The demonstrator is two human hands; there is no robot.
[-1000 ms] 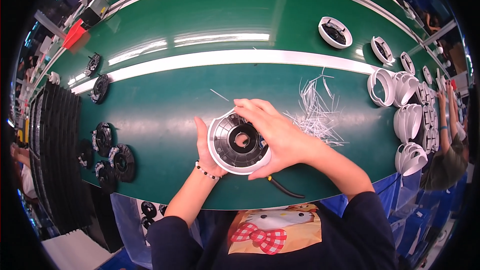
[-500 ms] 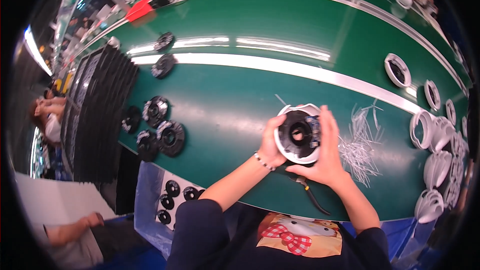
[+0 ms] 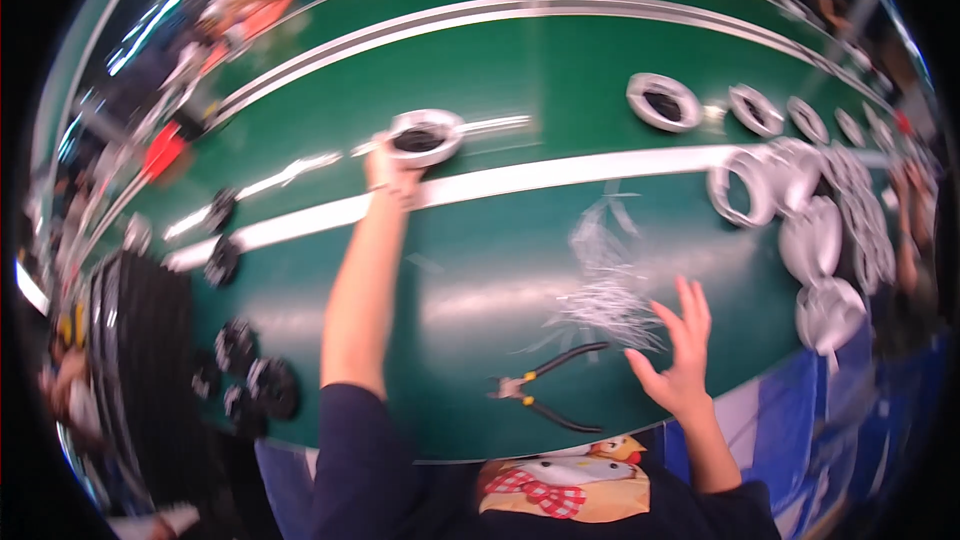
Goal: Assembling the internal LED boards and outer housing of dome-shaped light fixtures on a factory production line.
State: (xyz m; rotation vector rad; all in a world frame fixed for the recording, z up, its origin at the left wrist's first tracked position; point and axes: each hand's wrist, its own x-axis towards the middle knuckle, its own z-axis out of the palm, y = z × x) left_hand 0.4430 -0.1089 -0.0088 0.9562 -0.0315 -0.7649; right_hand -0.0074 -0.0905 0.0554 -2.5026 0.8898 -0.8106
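My left hand [image 3: 388, 162] reaches far forward past the white strip and grips the edge of a white round housing [image 3: 430, 154] with a black part inside. The housing is over the green belt; whether it rests there I cannot tell. My right hand [image 3: 682, 352] is open and holds nothing, its fingers spread above the near table. Close to it lies a heap of clear thin plastic strips [image 3: 605, 310]. A pair of cutting pliers [image 3: 515, 387] with black and yellow handles lies with its handles apart, left of my right hand.
White ring housings [image 3: 742, 188] are stacked at the right table edge. More housings with black centres [image 3: 663, 103] stand on the belt. Black round parts [image 3: 272, 387] lie at the left, beside a tall stack of black trays [image 3: 140, 360]. Other people sit around the line.
The housing has gone from between both hands to far forward in my left hand. My right hand has let go and opened. The view has turned right, and the pliers now show fully.
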